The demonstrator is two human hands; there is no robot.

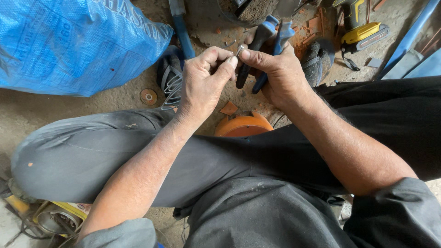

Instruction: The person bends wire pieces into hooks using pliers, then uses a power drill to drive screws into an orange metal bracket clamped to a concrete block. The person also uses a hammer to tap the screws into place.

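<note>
My right hand (pixel 280 73) grips a pair of pliers (pixel 259 43) with blue and black handles that stick up past the fingers. Between the thumb tips of both hands sits a small silvery metal piece (pixel 239 50). My left hand (pixel 204 80) pinches that piece with thumb and forefinger, touching the right thumb. A bundle of thin grey wire loops (pixel 172 89) hangs just left of my left wrist. Both forearms rest over my knees in dark grey trousers.
A large blue woven sack (pixel 78 41) fills the upper left. An orange round object (pixel 242 126) lies on the dirt floor between my legs. A yellow cordless drill (pixel 360 25) lies upper right, near blue strips (pixel 411 34). Black shoes (pixel 319 57) flank the hands.
</note>
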